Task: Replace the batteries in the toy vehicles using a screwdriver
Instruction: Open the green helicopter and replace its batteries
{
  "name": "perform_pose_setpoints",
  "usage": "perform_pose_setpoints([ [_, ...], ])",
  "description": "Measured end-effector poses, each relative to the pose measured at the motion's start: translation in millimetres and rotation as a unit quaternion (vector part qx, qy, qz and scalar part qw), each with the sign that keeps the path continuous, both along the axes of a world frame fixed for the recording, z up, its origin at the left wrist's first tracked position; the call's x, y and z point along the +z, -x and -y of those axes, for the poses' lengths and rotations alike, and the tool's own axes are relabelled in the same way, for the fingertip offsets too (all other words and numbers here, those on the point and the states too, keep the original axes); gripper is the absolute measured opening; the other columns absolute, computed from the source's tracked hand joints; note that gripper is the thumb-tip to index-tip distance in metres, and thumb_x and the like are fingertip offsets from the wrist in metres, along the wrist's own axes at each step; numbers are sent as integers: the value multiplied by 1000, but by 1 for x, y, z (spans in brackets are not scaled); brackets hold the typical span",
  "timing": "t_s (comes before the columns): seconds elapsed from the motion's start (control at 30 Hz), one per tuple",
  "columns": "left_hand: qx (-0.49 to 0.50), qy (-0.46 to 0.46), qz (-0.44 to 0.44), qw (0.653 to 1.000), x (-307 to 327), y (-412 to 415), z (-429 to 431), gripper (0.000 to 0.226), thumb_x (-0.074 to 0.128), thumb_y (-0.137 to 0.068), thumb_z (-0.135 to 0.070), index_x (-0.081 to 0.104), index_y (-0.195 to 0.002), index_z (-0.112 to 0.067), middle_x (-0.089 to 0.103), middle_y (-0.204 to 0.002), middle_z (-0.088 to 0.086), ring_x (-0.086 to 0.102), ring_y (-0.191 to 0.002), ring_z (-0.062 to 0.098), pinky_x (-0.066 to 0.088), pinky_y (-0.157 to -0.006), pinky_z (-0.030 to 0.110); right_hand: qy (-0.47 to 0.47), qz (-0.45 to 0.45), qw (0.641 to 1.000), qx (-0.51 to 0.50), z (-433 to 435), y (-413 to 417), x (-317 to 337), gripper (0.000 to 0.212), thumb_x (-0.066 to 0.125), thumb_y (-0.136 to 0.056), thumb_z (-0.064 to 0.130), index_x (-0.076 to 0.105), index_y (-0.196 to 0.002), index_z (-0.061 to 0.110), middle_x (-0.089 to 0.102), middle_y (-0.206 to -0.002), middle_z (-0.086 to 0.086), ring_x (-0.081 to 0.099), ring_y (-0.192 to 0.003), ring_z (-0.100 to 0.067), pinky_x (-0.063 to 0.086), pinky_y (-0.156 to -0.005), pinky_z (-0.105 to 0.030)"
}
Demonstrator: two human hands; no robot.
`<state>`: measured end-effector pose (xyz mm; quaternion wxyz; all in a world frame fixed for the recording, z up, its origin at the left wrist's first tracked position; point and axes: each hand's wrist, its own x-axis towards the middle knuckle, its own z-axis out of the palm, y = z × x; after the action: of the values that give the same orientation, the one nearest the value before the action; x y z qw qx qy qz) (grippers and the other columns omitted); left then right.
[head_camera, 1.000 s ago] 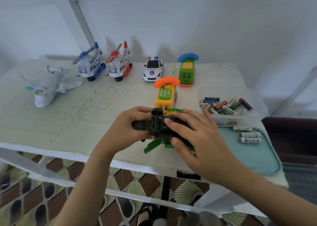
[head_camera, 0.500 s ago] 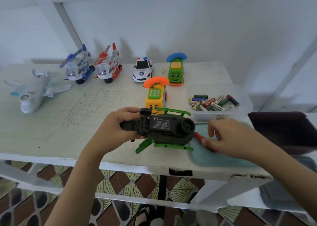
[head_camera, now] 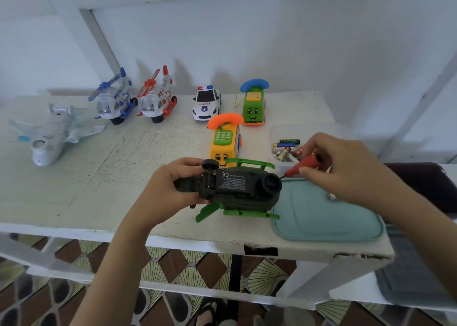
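A dark green toy helicopter (head_camera: 237,187) with bright green skids lies upside down at the table's front, its labelled underside facing up. My left hand (head_camera: 170,189) grips its tail end. My right hand (head_camera: 346,167) holds a red-handled screwdriver (head_camera: 303,166) by the handle, its tip pointing down-left and close to the helicopter's round nose. A clear tub of batteries (head_camera: 286,150) sits just behind the screwdriver, partly hidden by my right hand.
A teal tray (head_camera: 326,216) lies at the front right. Behind stand a yellow phone car (head_camera: 223,142), a green phone car (head_camera: 253,105), a police car (head_camera: 206,101), two white helicopters (head_camera: 116,100) (head_camera: 158,100) and a white plane (head_camera: 49,132). A dark object (head_camera: 425,182) sits right.
My right hand left the helicopter, picked the red screwdriver up from the tray and raised it toward the toy's nose. The left hand kept its hold.
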<state>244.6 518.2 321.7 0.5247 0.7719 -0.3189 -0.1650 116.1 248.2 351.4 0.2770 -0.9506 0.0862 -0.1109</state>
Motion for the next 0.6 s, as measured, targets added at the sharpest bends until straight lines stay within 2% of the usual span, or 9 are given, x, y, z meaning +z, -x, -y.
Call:
perform_pose_setpoints([
  [0.07, 2, -2, 4, 1000, 0, 1, 0, 45, 79, -64, 13, 76, -94, -21, 66, -114, -6, 65, -78, 10, 51, -54, 20, -16, 69, 997, -7, -3, -3, 9, 16, 69, -80, 29, 58, -85, 19, 62, -68, 12, 56, -63, -5, 45, -60, -16],
  [0.13, 5, -1, 7, 1000, 0, 2, 0, 47, 80, -64, 11, 76, -95, -23, 65, -115, -6, 65, -81, 10, 52, -54, 20, 13, 101, 995, 3, -9, -6, 17, 20, 63, -79, 39, 58, -84, 21, 60, -67, 14, 54, -59, -4, 41, -56, -15],
  [0.2, 5, 1, 9, 1000, 0, 2, 1, 48, 80, -64, 11, 76, -95, -25, 66, -114, -7, 65, -82, 11, 52, -54, 21, 78, 143, 987, 17, -16, -9, 22, 25, 56, -83, 49, 56, -86, 24, 58, -74, 12, 50, -60, -2, 40, -57, -19],
  [0.27, 4, 0, 9, 1000, -1, 2, 1, 48, 80, -64, 11, 76, -95, -25, 66, -113, -8, 66, -82, 13, 52, -54, 22, 95, 210, 972, 37, -25, -12, 25, 25, 53, -85, 48, 57, -90, 24, 57, -83, 9, 52, -69, -5, 45, -60, -26],
  [0.33, 4, -5, 12, 1000, -1, 2, 1, 46, 83, -64, 8, 76, -96, -25, 66, -112, -11, 66, -84, 13, 53, -54, 22, 49, 269, 960, 62, -36, -14, 26, 24, 54, -88, 38, 58, -97, 17, 61, -87, 7, 58, -77, -9, 51, -66, -30],
  [0.43, 4, -4, 17, 1000, 0, 2, 1, 43, 83, -60, -5, 77, -95, -28, 66, -111, -14, 66, -84, 12, 54, -54, 23, -41, 340, 936, 87, -51, -16, 26, 18, 57, -92, 20, 56, -104, 7, 63, -87, 1, 65, -80, -10, 51, -73, -19],
  [0.5, 8, 0, 23, 1000, 0, 2, 1, 47, 85, -60, 1, 76, -93, -32, 66, -111, -14, 66, -84, 12, 54, -54, 23, -107, 357, 922, 106, -59, -17, 26, 13, 55, -94, 13, 54, -105, 5, 63, -85, -3, 69, -79, -8, 48, -72, -11],
  [0.6, 18, 15, 27, 999, -1, 4, 2, 46, 86, -56, -1, 78, -93, -26, 67, -110, -12, 67, -84, 11, 54, -53, 23, -173, 362, 907, 130, -65, -19, 25, 11, 50, -94, 8, 50, -106, 7, 63, -84, -4, 70, -77, -7, 46, -71, -10],
])
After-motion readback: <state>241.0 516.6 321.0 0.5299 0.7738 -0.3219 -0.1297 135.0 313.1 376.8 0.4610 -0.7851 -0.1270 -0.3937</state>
